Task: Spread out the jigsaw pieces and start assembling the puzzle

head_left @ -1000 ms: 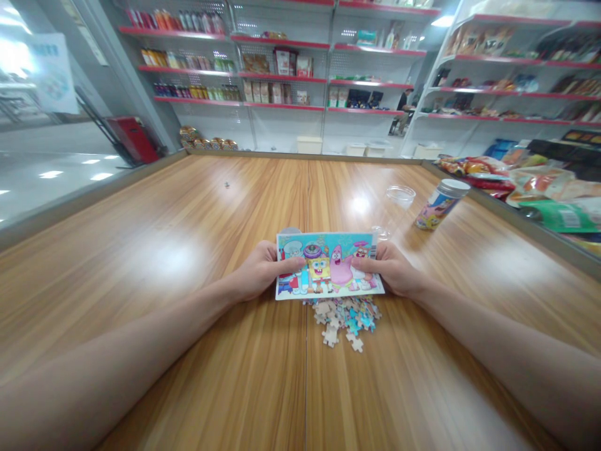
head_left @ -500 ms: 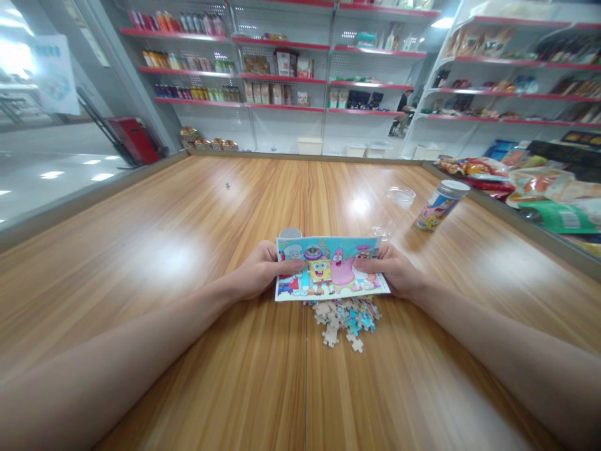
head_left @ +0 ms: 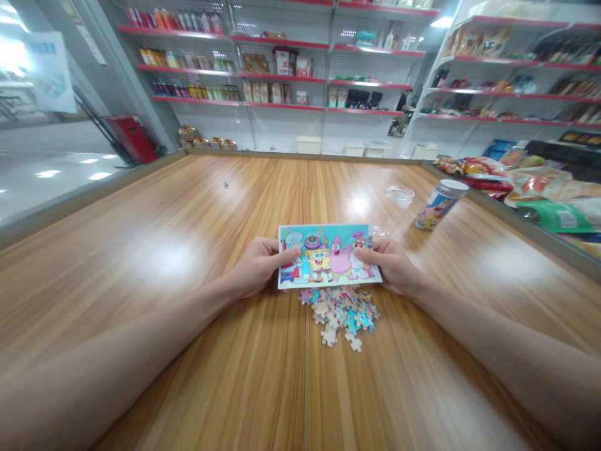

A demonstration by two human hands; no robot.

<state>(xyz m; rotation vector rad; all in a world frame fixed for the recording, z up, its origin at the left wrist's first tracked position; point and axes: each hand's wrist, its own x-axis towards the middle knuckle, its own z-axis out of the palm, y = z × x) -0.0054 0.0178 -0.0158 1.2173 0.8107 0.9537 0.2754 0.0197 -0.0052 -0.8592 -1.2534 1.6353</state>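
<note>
A cartoon picture card (head_left: 328, 275) is held up in front of me, its printed side facing me. My left hand (head_left: 263, 266) pinches its left edge, thumb on the front and fingers behind. At the right edge my right hand (head_left: 392, 263) grips it the same way. Below and partly behind the card lies a heap of jigsaw pieces (head_left: 345, 316), some showing bare backs and some coloured faces. The card hides the far part of the heap.
A printed canister (head_left: 436, 205) with a pale lid stands on the wooden table (head_left: 225, 363) at the right. Near it are a clear plastic lid (head_left: 400, 195) and another clear item (head_left: 384, 232). Snack bags (head_left: 539, 188) lie beyond the right edge. Stocked shelves (head_left: 284, 76) line the back.
Both hands have raised the card slightly away from me, uncovering more of the jigsaw heap. A round grey lid behind the card's left end is now hidden.
</note>
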